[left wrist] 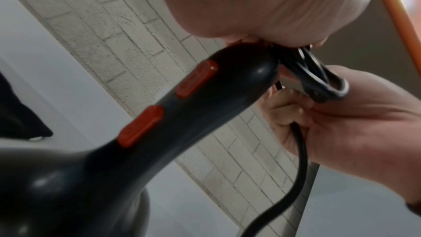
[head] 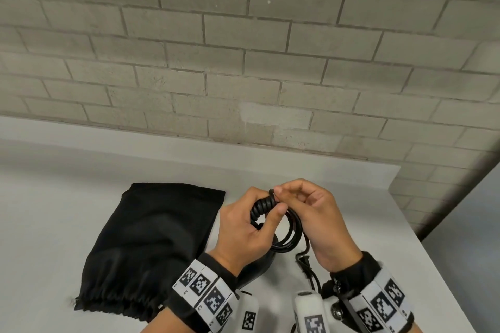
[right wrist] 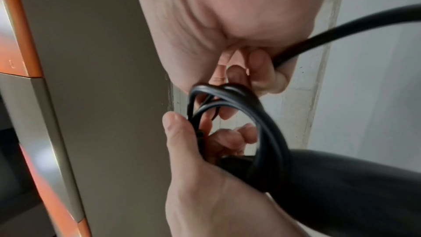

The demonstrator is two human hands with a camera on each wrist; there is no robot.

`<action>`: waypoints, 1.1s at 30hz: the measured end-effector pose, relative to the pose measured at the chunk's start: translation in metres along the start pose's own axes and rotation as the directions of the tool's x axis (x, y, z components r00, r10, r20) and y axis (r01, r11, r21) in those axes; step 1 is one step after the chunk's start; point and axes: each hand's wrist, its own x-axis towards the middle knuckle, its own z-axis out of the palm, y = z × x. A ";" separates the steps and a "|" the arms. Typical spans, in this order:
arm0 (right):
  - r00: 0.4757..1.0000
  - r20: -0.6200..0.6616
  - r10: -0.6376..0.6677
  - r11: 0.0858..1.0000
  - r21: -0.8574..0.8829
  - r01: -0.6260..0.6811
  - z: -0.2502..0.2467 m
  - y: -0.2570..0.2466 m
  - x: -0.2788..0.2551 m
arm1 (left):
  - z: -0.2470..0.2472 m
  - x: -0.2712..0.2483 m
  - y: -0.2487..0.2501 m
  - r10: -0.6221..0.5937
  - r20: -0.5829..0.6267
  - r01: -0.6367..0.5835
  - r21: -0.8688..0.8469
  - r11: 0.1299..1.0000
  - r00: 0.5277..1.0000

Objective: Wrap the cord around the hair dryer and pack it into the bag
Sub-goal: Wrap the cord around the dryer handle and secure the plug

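Note:
A black hair dryer (left wrist: pixel 159 123) with two red buttons stands with its handle up, its body (head: pixel 257 265) under my left wrist. The black cord (head: pixel 286 235) is gathered in loops at the handle's end. My left hand (head: pixel 267 204) grips the loops and the coiled stretch of cord against the handle. My right hand (head: pixel 286 193) pinches the cord at the top of the bundle. In the right wrist view the loops (right wrist: pixel 239 105) pass over the handle (right wrist: pixel 341 186). The plug (head: pixel 304 261) hangs loose near my right wrist. A black drawstring bag (head: pixel 151 238) lies flat to the left.
The white table (head: pixel 351 197) ends at a grey brick wall (head: pixel 243 62) behind and at an edge on the right. An orange-trimmed panel (right wrist: pixel 22 42) shows in the right wrist view.

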 end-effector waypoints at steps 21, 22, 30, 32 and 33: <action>0.964 0.253 -0.075 0.917 -0.363 0.167 -0.018 0.015 -0.014 | -0.013 0.006 0.009 -0.257 0.054 0.254 0.054 0.966 0.965; 0.964 0.247 -0.096 0.908 -0.375 0.187 -0.017 0.015 -0.013 | -0.013 0.006 0.011 -0.286 0.068 0.285 0.027 0.958 0.956; 0.863 -0.043 -0.504 0.746 -0.525 0.409 0.002 0.031 -0.025 | -0.003 0.003 0.019 -0.410 -0.092 0.399 -0.118 0.909 0.907; 0.777 0.027 -0.629 0.548 -0.693 0.468 0.003 0.036 -0.028 | 0.001 0.002 0.021 -0.395 -0.107 0.379 -0.145 0.914 0.912; 0.762 0.053 -0.646 0.460 -0.769 0.443 0.003 0.035 -0.029 | 0.002 0.001 0.021 -0.386 -0.119 0.367 -0.156 0.917 0.915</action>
